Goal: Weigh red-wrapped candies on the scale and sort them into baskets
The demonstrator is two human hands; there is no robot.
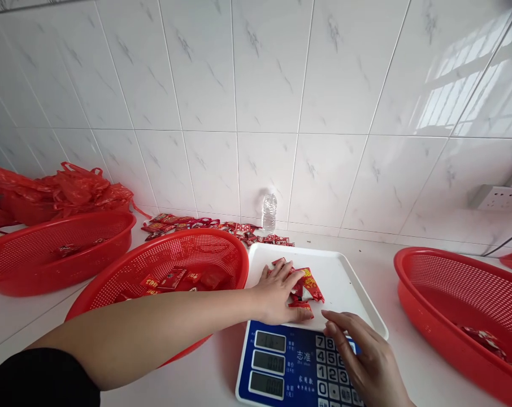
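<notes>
On the white weighing tray (336,282) of a digital scale lies a small pile of red snack packets (310,282). My left hand (277,291) rests over this pile with its fingers spread, covering part of it and gripping nothing that I can see. Just right of the pile, over the scale's blue keypad panel (303,376), is my right hand (364,350). Its thumb and index fingertips are close together, with nothing visible between them. Beneath my left forearm stands a red perforated basket (222,240) with more red packets (171,280) inside, partly hidden.
Another red basket (112,226) stands at the left, before red plastic bags (78,189). Rows of packets (171,223) and a clear bottle (269,212) line the tiled wall. At the right, a third red basket (425,294) holds a few packets, below a power socket (504,198).
</notes>
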